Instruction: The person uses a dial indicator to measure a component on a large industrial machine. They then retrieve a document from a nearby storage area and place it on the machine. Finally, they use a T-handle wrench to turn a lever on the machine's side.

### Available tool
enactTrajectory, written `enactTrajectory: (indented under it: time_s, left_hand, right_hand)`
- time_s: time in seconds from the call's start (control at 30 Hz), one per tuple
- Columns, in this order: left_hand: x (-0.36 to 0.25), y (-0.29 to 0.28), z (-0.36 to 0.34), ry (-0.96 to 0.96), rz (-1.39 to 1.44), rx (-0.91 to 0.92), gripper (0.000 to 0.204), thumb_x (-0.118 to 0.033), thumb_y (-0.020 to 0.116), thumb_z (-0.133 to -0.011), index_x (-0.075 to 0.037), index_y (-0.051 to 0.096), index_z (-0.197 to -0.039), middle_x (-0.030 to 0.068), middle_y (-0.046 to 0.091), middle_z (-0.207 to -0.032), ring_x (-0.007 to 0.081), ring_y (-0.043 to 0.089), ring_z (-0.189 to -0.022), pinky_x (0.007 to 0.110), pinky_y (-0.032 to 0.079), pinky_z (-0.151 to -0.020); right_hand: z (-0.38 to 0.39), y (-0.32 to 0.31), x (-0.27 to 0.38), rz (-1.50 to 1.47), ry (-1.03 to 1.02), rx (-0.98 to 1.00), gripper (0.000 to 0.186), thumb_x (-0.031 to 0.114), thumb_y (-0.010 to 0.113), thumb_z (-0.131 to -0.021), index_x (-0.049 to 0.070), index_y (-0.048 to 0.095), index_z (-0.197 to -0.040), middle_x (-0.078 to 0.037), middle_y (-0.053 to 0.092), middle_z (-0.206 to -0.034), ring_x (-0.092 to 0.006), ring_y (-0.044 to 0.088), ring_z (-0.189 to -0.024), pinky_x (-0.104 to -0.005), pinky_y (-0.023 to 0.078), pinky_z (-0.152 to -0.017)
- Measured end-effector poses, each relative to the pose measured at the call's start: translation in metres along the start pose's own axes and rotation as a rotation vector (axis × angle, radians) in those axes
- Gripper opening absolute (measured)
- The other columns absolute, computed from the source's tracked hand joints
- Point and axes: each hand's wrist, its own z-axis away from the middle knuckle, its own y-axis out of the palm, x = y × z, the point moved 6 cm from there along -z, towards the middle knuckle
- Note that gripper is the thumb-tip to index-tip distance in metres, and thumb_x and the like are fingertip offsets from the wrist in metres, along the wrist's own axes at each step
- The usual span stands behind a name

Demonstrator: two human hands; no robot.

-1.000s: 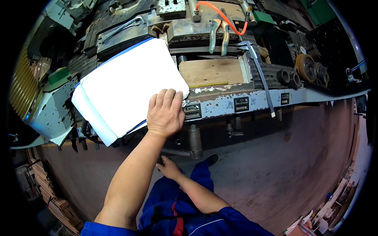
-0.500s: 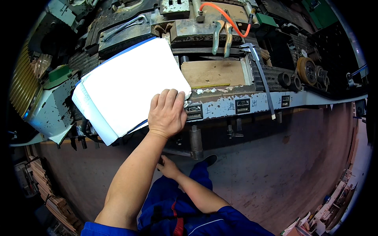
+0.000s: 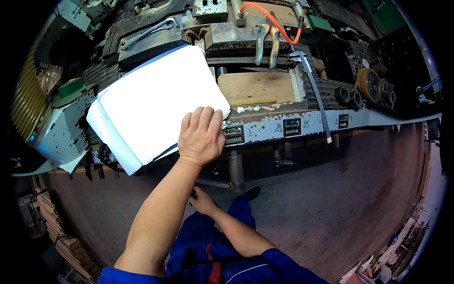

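A stack of white paper (image 3: 156, 94), its lower left edge curling up, lies tilted over the front of a worn machine bed. Beneath its far edge shows a strip of a blue folder or board (image 3: 158, 57). At the stack's lower right corner, my left hand (image 3: 202, 135) has its fingers bent together over the sheets; its thumb is hidden. Lower down, in front of my legs, my right hand (image 3: 204, 202) is closed by a small dark object that I cannot make out. My left forearm passes close beside that hand and partly covers its surroundings.
Pliers (image 3: 268, 45) lie on the bed under an orange hose (image 3: 279, 26). A caliper (image 3: 312, 90) sticks out past the front edge. Wrenches (image 3: 150, 33) rest on a metal block behind the paper. A metal cylinder (image 3: 235, 170) hangs below the edge.
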Motion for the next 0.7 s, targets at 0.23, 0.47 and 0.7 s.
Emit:
enactTrajectory:
  time_s: [0.23, 0.47, 0.7]
  left_hand:
    - [-0.001, -0.001, 0.0, 0.006, -0.002, -0.008, 0.051, -0.018, 0.065, -0.08, -0.007, 0.06, -0.13, 0.0124, 0.057, -0.125, 0.031, 0.053, -0.122, 0.045, 0.038, -0.106]
    - [0.001, 0.002, 0.0, -0.002, 0.007, 0.013, 0.053, -0.018, 0.066, -0.078, -0.008, 0.059, -0.13, 0.0122, 0.057, -0.125, 0.0311, 0.052, -0.123, 0.045, 0.038, -0.106]
    - [0.001, 0.0, 0.001, 0.0, 0.014, -0.005, 0.053, -0.018, 0.066, -0.078, -0.008, 0.06, -0.13, 0.0118, 0.057, -0.125, 0.0312, 0.052, -0.123, 0.045, 0.038, -0.106]
  right_hand:
    - [-0.004, 0.002, -0.006, 0.027, -0.034, -0.031, 0.075, 0.035, 0.069, -0.094, -0.007, 0.042, -0.15, -0.033, 0.056, -0.14, -0.0436, 0.055, -0.132, -0.0431, 0.042, -0.112]
    - [0.003, -0.004, 0.008, -0.035, 0.034, 0.036, 0.067, 0.033, 0.069, -0.094, -0.003, 0.046, -0.146, -0.031, 0.062, -0.131, -0.0444, 0.06, -0.123, -0.0458, 0.047, -0.104]
    - [-0.004, 0.002, -0.005, 0.009, -0.032, -0.028, 0.066, 0.033, 0.068, -0.094, -0.003, 0.046, -0.145, -0.033, 0.062, -0.129, -0.0458, 0.061, -0.121, -0.047, 0.047, -0.103]
